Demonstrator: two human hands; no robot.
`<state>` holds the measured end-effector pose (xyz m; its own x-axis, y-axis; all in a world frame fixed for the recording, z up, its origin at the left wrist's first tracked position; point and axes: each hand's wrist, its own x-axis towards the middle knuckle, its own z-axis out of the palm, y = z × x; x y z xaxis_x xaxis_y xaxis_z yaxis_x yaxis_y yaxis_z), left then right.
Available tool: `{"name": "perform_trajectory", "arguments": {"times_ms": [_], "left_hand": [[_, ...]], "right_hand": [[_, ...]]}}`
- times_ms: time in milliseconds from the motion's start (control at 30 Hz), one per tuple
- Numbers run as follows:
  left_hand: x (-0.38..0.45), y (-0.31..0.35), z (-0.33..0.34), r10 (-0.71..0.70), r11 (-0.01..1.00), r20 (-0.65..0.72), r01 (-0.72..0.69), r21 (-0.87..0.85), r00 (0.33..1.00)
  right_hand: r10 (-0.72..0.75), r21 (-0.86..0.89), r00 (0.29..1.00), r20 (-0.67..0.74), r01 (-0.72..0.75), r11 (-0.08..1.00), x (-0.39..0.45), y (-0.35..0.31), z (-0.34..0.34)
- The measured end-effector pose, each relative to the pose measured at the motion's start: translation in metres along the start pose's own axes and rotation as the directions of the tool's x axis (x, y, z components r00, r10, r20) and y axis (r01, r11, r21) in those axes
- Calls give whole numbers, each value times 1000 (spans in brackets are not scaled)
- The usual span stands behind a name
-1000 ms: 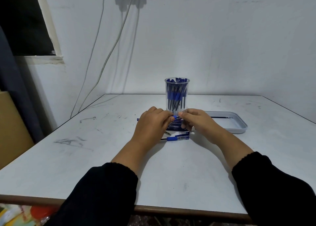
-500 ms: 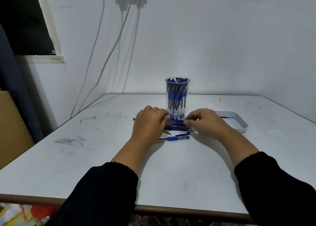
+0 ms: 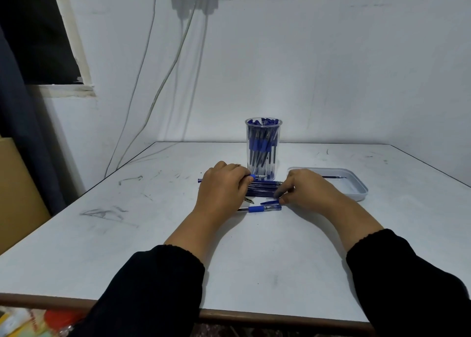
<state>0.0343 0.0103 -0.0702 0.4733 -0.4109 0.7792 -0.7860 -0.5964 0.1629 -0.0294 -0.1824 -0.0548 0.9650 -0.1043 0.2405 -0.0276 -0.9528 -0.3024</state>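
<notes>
My left hand grips a blue pen whose tip sticks out to the right, just in front of the clear cup packed with blue pens. A flat pile of dark blue pens lies between my hands. My right hand reaches down at the pile's right end, fingertips pinching a small clear pen cap on the table. Nearer to me lies a single pen with a blue grip, with a blue cap just above it.
A shallow grey tray holding one thin dark refill sits right of my right hand. The white table is scuffed, and its front edge is near my sleeves. Cables hang down the wall at the back left.
My hands have separated. The right hand let go of the pen held at the cup's base and dropped toward me to the cap by the pile. The left hand kept the pen.
</notes>
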Motion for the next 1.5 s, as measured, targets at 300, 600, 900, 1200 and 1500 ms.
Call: {"name": "perform_trajectory", "arguments": {"times_ms": [300,600,900,1200,1500], "left_hand": [[0,1,-1,-1,1000,13,1,-5,1000],[1,0,-1,-21,1000,-4,21,1,1000],[1,-1,1,-64,998,24,64,28,998],[1,0,2,58,997,58,-55,-45,997],[3,0,-1,-62,997,108,57,50,992]], "right_hand": [[-8,-15,1000,7,8,1000,3,3,2],[-5,63,996,-85,11,998,0,0,0],[85,238,985,-149,-48,970,-2,-1,-2],[84,287,988,-131,-43,957,-6,-9,-4],[59,565,986,-157,40,824,-8,-18,-7]]}}
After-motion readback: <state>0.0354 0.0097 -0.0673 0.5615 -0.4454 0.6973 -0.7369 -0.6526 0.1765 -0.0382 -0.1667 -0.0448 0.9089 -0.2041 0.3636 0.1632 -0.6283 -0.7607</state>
